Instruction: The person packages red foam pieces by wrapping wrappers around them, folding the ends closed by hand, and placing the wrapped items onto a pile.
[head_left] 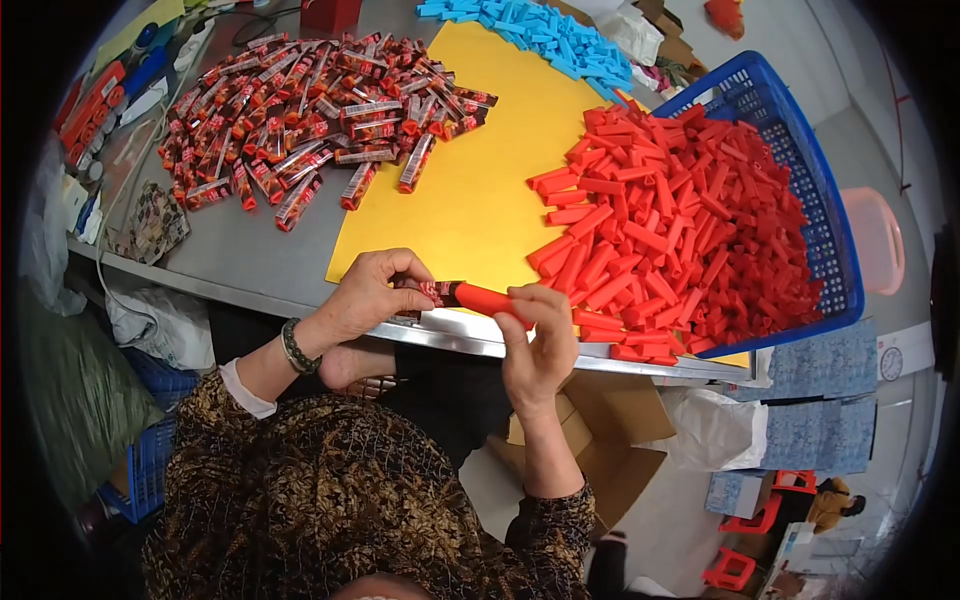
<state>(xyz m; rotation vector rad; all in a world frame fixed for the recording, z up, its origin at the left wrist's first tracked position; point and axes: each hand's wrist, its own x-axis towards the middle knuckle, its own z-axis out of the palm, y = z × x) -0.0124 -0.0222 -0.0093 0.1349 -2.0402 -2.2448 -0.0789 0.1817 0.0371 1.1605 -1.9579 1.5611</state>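
- Head view: the left hand (362,297) reaches in from the lower left with its forearm on a slant, back of the hand uppermost, wrist just over the near edge of the worktop (245,240).
- Its thumb and index finger are bent towards each other, and this grip pinches a printed packet (440,291); a dark bracelet (294,346) circles the wrist, above a pale cuff (247,388).
- The right hand (540,345) comes up from below, forearm nearly upright, wrist bent little, patterned sleeve (550,530) ending well short of the wrist.
- Its thumb lies along the near side of a red tube (484,298) and its fingers curl over the far side, so this grip is closed around the tube's right end.
- Packet and tube lie end to end between the hands, at the near edge of the worktop; whether the packet's tip is inside the tube cannot be told.
- A yellow sheet (470,200) spreads beyond the hands, with a heap of printed packets (300,120) at its left.
- At its right, a pile of red tubes (680,225) spills from a blue basket (846,250); small blue pieces (550,40) lie at the far end.
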